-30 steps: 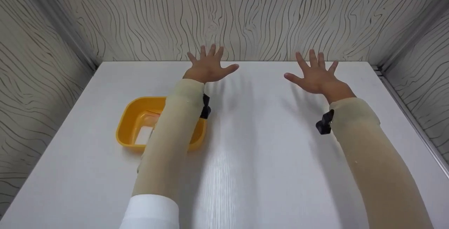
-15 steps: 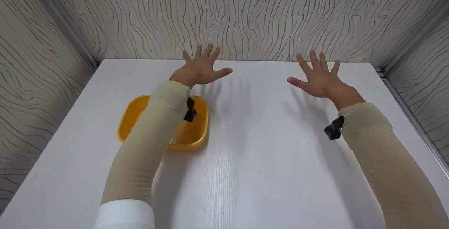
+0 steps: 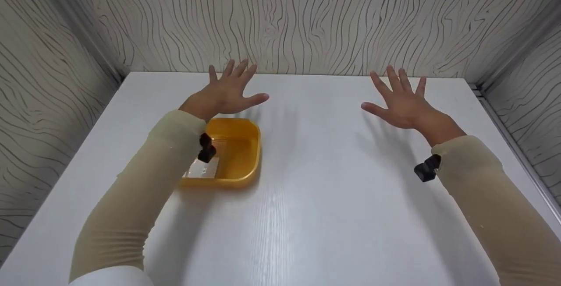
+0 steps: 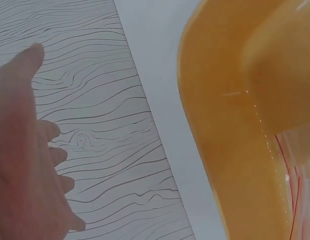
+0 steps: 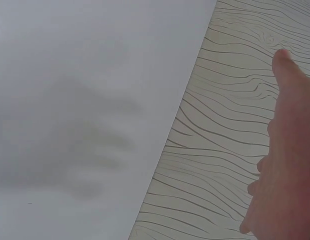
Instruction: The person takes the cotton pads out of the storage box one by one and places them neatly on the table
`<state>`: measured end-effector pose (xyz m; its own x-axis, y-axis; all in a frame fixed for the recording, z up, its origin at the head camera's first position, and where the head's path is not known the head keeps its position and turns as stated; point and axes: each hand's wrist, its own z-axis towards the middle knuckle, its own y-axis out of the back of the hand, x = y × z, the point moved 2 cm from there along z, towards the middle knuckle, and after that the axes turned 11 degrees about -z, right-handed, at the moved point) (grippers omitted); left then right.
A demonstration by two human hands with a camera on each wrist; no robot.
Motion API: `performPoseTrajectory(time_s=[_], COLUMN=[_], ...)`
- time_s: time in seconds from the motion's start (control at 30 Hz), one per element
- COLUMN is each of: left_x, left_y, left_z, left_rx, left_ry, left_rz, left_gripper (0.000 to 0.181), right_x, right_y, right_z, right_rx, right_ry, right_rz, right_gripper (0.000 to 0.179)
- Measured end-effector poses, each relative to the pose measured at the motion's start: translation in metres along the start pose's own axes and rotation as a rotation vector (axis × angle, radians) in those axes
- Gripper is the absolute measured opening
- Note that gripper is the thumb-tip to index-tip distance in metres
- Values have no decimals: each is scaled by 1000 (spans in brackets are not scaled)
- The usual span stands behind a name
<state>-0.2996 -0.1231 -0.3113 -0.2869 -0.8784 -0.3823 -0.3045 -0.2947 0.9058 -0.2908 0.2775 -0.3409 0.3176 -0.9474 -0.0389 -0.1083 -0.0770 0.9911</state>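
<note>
Tub [image 3: 246, 157] near left hand [image 3: 222, 94], well apart from right hand [image 3: 402, 107], contents [image 3: 208, 170] unclear

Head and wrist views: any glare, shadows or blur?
Head: pale glare streak on the white table, soft arm shadows either side of it. Left wrist: dotted white glints inside the yellow box. Right wrist: blurry-edged finger shadows on the table; the right hand looks soft.

No word, label, brand or number can be read. The clear thing [image 4: 302, 175] in the tray [image 4: 210, 115] bears thin red lines, in which no letters can be made out. On the white piece [image 3: 206, 170] any print is too small to tell. The wall's [image 3: 307, 23] dark lines are a wood-grain pattern.
</note>
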Motion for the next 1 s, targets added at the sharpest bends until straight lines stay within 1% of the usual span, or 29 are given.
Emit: performPoseTrajectory(time_s=[0.13,0.23,0.37,0.53,0.7,0.83,1.0], left_x=[14,24,35,49,62,72,84], left_y=[0,-1,-2,0,0,-3,-9], left_z=[-16,-25,-38,-54,-72,-87,-104], left_rx=[-13,-29,-33,-8,-2,-17,-37], left_ry=[-26,-35,-42,-26,4,13,25], left_rz=[0,-1,-1,-25,-50,-57,-57], left_gripper=[94,94,94,96,98,97,99], right_x=[1,1,1,2,4,5,8], right_y=[0,1,1,1,1,2,1], right_z=[-4,-8,-14,-20,-26,-33,-42], right_rx=[-2,-6,-17,-33,-31,-30,-54], right_ry=[15,21,32,49,65,76,108], right_rz=[-17,-12,-4,-12,-13,-6,12], right_gripper=[93,93,92,92,91,90,88])
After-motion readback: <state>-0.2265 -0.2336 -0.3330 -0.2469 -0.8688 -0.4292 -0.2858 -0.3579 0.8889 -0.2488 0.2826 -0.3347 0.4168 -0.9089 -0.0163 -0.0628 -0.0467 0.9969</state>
